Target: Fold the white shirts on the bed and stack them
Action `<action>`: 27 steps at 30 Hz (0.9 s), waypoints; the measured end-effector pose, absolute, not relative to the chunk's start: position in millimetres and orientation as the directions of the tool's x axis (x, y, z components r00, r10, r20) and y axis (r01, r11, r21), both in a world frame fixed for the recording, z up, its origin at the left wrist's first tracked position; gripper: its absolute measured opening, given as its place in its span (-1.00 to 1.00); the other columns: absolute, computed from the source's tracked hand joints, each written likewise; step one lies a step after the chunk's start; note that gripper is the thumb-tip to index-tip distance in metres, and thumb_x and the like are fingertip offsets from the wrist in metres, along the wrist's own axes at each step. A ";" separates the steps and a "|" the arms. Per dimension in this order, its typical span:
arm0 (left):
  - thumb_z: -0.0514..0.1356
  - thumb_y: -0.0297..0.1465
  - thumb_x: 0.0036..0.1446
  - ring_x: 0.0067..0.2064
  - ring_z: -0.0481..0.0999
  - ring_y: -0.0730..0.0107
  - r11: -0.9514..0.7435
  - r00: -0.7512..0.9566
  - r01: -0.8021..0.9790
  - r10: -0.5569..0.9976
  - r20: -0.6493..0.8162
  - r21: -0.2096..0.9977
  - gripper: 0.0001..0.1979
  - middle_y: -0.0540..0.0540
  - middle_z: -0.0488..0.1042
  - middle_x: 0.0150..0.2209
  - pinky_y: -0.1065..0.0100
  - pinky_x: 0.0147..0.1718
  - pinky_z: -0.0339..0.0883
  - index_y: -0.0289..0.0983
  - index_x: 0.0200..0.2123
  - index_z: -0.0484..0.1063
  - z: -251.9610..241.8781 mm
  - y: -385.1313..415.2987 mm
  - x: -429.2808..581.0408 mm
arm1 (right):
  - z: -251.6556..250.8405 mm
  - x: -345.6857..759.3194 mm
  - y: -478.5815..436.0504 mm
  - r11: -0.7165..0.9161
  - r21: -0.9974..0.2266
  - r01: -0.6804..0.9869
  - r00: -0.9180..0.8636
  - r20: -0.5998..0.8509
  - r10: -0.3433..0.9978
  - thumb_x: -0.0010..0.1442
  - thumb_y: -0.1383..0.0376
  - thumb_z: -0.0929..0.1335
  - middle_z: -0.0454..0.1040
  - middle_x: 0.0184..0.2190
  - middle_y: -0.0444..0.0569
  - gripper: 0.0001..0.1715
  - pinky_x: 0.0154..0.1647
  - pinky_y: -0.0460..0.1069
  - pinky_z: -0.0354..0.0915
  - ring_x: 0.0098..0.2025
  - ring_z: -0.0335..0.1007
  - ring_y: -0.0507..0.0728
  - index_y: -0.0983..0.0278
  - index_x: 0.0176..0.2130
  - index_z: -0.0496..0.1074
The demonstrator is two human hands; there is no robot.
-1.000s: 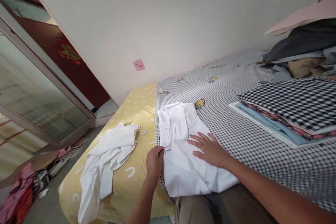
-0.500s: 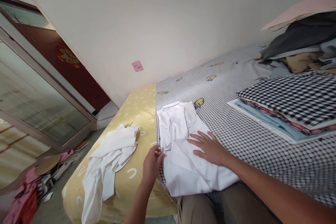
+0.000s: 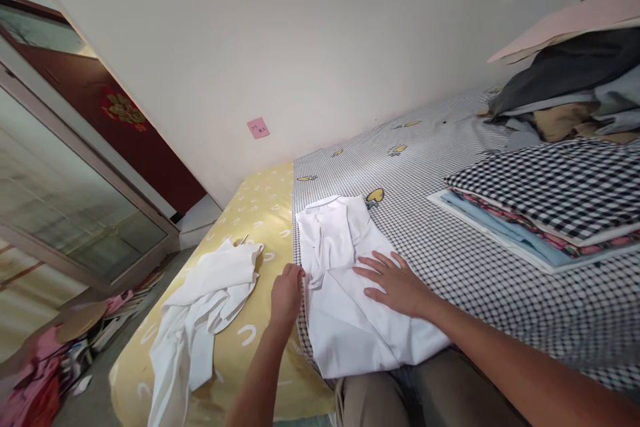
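Observation:
A white shirt lies partly folded on the bed in front of me, collar at the far end, its near end reaching my knees. My right hand rests flat on its middle, fingers spread. At the shirt's left edge, my left hand is closed, fingertips curled and pinching the cloth by a fold; the fingertips are partly hidden. To the left, a second white garment lies crumpled on the yellow sheet.
A folded stack topped with a black-and-white checked cloth lies on the checked bedspread at right. Behind it is a heap of dark clothes. Pink and other items lie on the floor at left. A wall bounds the bed's far side.
My left hand has closed its fingers at the shirt's left edge, and the folded flap there looks straighter. My right hand stays flat on the shirt. The view has shifted slightly.

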State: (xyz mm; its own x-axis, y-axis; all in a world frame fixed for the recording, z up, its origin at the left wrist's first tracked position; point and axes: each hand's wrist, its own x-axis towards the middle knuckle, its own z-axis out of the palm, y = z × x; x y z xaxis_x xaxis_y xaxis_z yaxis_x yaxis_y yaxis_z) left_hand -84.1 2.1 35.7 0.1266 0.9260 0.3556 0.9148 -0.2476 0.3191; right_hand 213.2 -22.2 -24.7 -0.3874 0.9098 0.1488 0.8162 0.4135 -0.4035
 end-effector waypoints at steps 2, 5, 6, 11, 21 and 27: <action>-0.03 -0.37 0.35 -0.28 0.51 0.31 -0.225 0.099 0.927 0.919 0.383 0.299 -0.75 -0.13 0.52 -0.15 0.30 -0.27 0.30 -0.19 -0.27 0.43 42.3 3.2 -81.9 | -24.5 213.3 -22.3 0.421 -0.406 0.811 -0.391 0.158 0.907 0.39 -0.13 0.16 0.12 0.46 -0.17 -0.35 0.45 0.47 -0.23 0.51 -0.13 0.36 -0.15 0.38 0.20; -0.03 -0.28 0.38 -0.23 0.53 0.28 -0.238 0.123 0.935 0.913 0.390 0.263 -0.74 -0.12 0.54 -0.15 0.29 -0.24 0.30 -0.17 -0.24 0.43 46.2 -7.0 -77.5 | -22.7 213.4 -22.9 0.425 -0.415 0.805 -0.395 0.161 0.905 0.39 -0.12 0.17 0.13 0.46 -0.14 -0.36 0.45 0.48 -0.24 0.51 -0.12 0.36 -0.14 0.38 0.22; -0.01 -0.26 0.38 -0.23 0.52 0.26 -0.255 0.151 0.936 0.914 0.377 0.243 -0.72 -0.12 0.55 -0.21 0.28 -0.24 0.30 -0.17 -0.27 0.44 45.6 -13.5 -76.0 | -21.7 213.4 -23.3 0.426 -0.420 0.801 -0.396 0.161 0.904 0.39 -0.12 0.17 0.13 0.46 -0.14 -0.36 0.44 0.48 -0.24 0.51 -0.12 0.36 -0.14 0.38 0.22; 0.16 -0.11 0.28 -0.43 0.49 0.21 -0.365 0.329 0.920 0.918 0.223 0.144 -0.55 -0.13 0.51 -0.56 0.25 -0.33 0.25 -0.16 -0.61 0.42 32.9 -56.9 -64.4 | -17.8 212.6 -24.5 0.422 -0.427 0.800 -0.394 0.156 0.906 0.39 -0.10 0.18 0.12 0.46 -0.15 -0.36 0.44 0.49 -0.25 0.51 -0.13 0.36 -0.12 0.38 0.22; 0.00 -0.49 0.33 -0.15 0.61 0.24 -0.467 0.449 0.875 0.881 0.148 0.127 -0.43 -0.10 0.58 0.02 0.28 -0.17 0.38 0.07 0.34 0.25 17.6 -67.5 -22.5 | -17.5 214.2 -19.1 0.391 -0.455 0.800 -0.370 0.138 0.919 0.43 -0.06 0.10 0.16 0.44 -0.18 -0.40 0.45 0.46 -0.21 0.50 -0.08 0.32 -0.11 0.34 0.28; -0.08 -0.47 0.37 0.09 0.52 0.10 -0.412 0.333 0.868 0.897 0.291 0.276 -0.53 -0.22 0.52 0.10 0.01 0.09 0.31 -0.15 0.24 0.39 4.3 -47.2 0.4 | -21.1 218.4 -18.2 0.355 -0.531 0.769 -0.337 0.135 0.932 0.46 -0.08 0.02 0.12 0.46 -0.13 -0.30 0.48 0.40 -0.23 0.52 -0.14 0.23 -0.05 0.47 0.00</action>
